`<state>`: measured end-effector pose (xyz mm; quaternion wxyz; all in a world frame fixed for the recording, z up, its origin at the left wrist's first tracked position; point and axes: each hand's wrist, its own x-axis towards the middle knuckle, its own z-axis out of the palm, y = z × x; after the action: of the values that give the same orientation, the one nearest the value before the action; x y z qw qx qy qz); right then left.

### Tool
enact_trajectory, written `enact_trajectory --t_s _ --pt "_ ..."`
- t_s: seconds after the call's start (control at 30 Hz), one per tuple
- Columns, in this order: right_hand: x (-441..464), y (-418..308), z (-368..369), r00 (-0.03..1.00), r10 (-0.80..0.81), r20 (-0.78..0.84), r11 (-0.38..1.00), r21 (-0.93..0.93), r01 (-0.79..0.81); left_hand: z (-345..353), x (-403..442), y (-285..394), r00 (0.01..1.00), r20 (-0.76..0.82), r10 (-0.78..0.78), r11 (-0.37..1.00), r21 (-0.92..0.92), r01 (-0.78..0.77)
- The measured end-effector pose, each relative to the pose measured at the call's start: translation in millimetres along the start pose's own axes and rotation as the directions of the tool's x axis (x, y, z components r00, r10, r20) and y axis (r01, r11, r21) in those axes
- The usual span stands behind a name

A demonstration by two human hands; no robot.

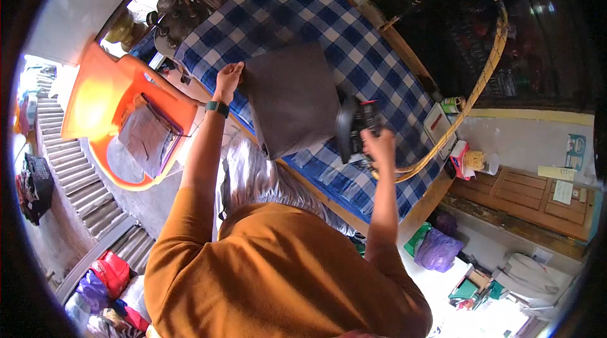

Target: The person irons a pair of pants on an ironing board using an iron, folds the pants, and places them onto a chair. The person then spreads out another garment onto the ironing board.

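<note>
A dark grey-brown piece of cloth [294, 101] lies spread on a blue-and-white checked cover [278, 0]. My left hand [229, 80], with a watch band on its wrist, pinches the cloth's upper left corner. In my right hand [379, 147] is the handle of a black iron [351, 128], which rests at the cloth's right edge. The iron's soleplate is hidden from this angle. A cord [436, 155] wrapped in yellowish material runs from near my right hand up along the right side.
An orange plastic chair [95, 95] at the left carries a stack of folded fabric [148, 139]. Beyond the table's right edge stand a green can [452, 105] and a clear jar [484, 162]. A purple bag [436, 249] sits lower right. Metal pots [177, 28] are at upper left.
</note>
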<state>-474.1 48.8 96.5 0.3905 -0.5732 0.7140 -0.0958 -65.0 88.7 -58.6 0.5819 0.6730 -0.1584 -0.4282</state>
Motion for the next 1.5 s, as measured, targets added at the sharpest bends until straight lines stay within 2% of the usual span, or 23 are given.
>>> enact_trajectory --t_s 0.07,0.17,0.23,0.27,0.3,0.33,0.37,0.5,0.57,0.6,0.7,0.8,0.87,0.9,1.1,1.13,1.2,1.23,1.27,1.3,1.33,1.37,1.5 --pt "22 24 -30 0.997 0.076 -0.005 0.997 0.029 -0.076 1 -7 -2 1.000 -0.007 0.023 0.999 0.028 -0.023" --pt "36 66 -32 0.793 -0.432 -0.430 0.822 -0.549 0.150 -2 -14 -13 0.975 -0.159 0.156 0.988 0.031 -0.153" --pt "-25 6 -20 0.626 -0.691 -0.362 0.562 -0.813 0.151 -6 -38 -20 0.920 -0.228 0.320 0.941 0.186 -0.281" --pt "-19 25 8 0.539 -0.760 -0.363 0.623 -0.643 0.446 -7 -54 -22 0.843 -0.263 0.469 0.862 0.343 -0.373" --pt "-21 31 38 0.908 -0.372 -0.193 0.924 -0.176 0.341 -8 -73 -15 0.859 -0.237 0.453 0.870 0.331 -0.367" --pt "-2 57 78 0.991 -0.132 -0.008 0.979 0.152 0.132 -5 -86 -16 0.851 -0.246 0.463 0.866 0.330 -0.376" --pt "-4 53 106 0.967 0.052 0.249 0.777 0.598 -0.196 -2 -96 -15 0.814 -0.276 0.511 0.846 0.331 -0.418" --pt "4 25 136 0.962 0.169 0.213 0.599 0.754 -0.272 9 -131 18 0.820 -0.184 0.541 0.823 0.313 -0.473" --pt "24 20 141 0.962 -0.158 -0.224 0.796 0.547 0.258 22 -135 34 0.831 -0.016 0.556 0.811 0.230 -0.538" --pt "18 1 128 0.957 -0.177 -0.230 0.789 0.548 0.278 31 -130 38 0.820 -0.026 0.572 0.802 0.226 -0.552" --pt "-62 -89 56 0.520 -0.767 -0.375 0.560 0.005 0.829 62 -125 70 0.809 0.123 0.575 0.786 0.191 -0.588" --pt "-126 -113 2 0.343 -0.938 0.039 0.344 0.027 0.938 83 -127 110 0.780 0.152 0.607 0.792 -0.042 -0.609" --pt "-139 -114 -11 -0.016 -0.994 0.107 -0.028 -0.106 0.994 92 -122 110 0.804 0.199 0.560 0.810 -0.337 -0.480" --pt "-146 -113 -17 -0.032 -0.986 0.165 -0.061 -0.173 0.983 97 -118 105 0.823 0.232 0.518 0.794 -0.490 -0.361" --pt "-134 -68 -11 0.101 -0.929 0.356 0.073 -0.091 0.993 58 -58 47 0.844 0.498 0.201 0.414 -0.824 0.388" --pt "-127 -51 -12 0.155 -0.892 0.425 0.181 0.023 0.983 41 -52 35 0.882 0.459 0.109 0.463 -0.808 0.363" --pt "-104 -18 -37 0.416 -0.870 0.264 0.404 -0.102 0.909 13 -57 12 0.992 -0.063 -0.107 0.861 -0.504 0.061" --pt "-77 10 -48 0.617 -0.781 0.097 0.591 -0.203 0.781 -1 -50 -4 0.993 -0.119 0.022 0.968 -0.244 -0.051" --pt "-55 32 -64 0.589 -0.807 -0.035 0.501 -0.568 0.653 -9 -47 -15 0.979 -0.129 0.158 0.987 0.041 -0.154" --pt "-42 49 -82 0.786 -0.618 0.001 0.542 -0.724 0.427 -5 -49 -16 0.975 -0.083 0.204 0.977 -0.051 -0.209" --pt "-16 65 -102 0.859 -0.488 0.155 0.640 -0.606 0.473 2 -53 -13 0.969 -0.001 0.249 0.968 -0.018 -0.249" --pt "7 84 -103 0.729 -0.676 0.108 0.546 -0.591 0.594 12 -55 -12 0.966 0.066 0.251 0.966 0.047 -0.254" --pt "45 95 -98 0.788 -0.594 0.159 0.655 -0.474 0.589 56 -63 6 0.918 0.013 0.396 0.730 0.602 -0.323"
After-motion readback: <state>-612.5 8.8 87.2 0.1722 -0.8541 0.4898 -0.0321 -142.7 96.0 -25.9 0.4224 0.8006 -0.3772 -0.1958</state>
